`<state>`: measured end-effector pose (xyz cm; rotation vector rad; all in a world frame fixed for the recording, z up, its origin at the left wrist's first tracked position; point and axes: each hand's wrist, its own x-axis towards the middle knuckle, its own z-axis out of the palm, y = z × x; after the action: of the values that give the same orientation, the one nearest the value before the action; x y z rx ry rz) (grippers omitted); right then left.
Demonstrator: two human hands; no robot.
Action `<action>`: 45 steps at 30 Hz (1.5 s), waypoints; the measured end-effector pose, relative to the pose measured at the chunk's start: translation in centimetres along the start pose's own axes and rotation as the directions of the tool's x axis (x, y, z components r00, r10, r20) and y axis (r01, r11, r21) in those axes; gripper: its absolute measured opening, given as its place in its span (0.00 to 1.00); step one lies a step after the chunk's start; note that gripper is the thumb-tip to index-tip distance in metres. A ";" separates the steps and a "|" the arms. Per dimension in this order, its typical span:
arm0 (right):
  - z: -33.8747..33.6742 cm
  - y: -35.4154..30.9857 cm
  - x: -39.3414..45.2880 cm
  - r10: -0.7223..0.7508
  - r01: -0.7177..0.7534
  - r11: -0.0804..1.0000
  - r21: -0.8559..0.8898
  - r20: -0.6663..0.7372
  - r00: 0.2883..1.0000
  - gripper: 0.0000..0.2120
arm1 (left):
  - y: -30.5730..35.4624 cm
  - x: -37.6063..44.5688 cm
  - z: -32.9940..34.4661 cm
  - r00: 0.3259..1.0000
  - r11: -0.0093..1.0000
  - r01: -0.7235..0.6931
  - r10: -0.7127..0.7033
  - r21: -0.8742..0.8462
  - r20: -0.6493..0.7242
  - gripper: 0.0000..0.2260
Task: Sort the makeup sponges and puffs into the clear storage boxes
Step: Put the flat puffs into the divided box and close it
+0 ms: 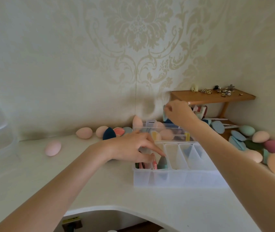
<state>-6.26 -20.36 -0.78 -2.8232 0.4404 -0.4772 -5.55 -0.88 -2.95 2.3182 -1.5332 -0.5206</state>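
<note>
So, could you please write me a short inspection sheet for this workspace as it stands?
Surface: pale countertop, curved front edge.
Job's things: near divided clear box holds a grey-green sponge; rear clear box holds peach ones.
Clutter: loose sponges along the wall, one pink sponge apart at left; a pile of sponges and blue puffs at right.
Hands: left hand at the near box's left compartments; right hand raised, pinching a pale blue item.
Cables: nothing seen.
Surroundings: damask wallpaper, wooden shelf with trinkets.

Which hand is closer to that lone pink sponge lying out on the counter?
Left. The left hand is just right of the pink sponge; the right hand is raised far beyond, near the shelf.
</note>
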 end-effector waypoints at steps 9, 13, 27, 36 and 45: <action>-7.0 -3.2 -6.2 -0.178 0.136 0.975 0.175 0.247 0.953 0.02 | 1.0 0.1 0.4 0.995 0.999 0.035 -0.031 0.041 -0.098 0.04; -6.3 -3.8 -7.9 -0.249 0.186 0.964 0.190 0.396 0.884 0.01 | 1.1 0.5 1.1 0.986 0.991 0.122 -0.113 0.061 -0.124 0.06; -2.6 -3.2 -9.4 -0.223 0.241 0.970 0.024 0.474 0.852 0.13 | 2.8 0.6 1.1 0.966 0.960 0.249 -0.237 0.129 -0.103 0.14; -3.2 -2.0 -8.0 -0.227 0.186 0.974 0.131 0.508 0.831 0.12 | 3.4 0.4 1.1 0.968 0.971 0.235 -0.229 0.052 -0.103 0.11; 0.4 -2.6 0.8 -0.063 0.048 0.997 0.065 0.254 0.965 0.15 | 2.3 -1.0 -0.4 0.973 0.974 0.223 -0.225 0.033 0.057 0.13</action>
<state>-4.76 -18.16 -0.24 -2.7938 0.2898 -0.1290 -7.55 -0.77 -1.44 2.5340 -1.3172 -0.6340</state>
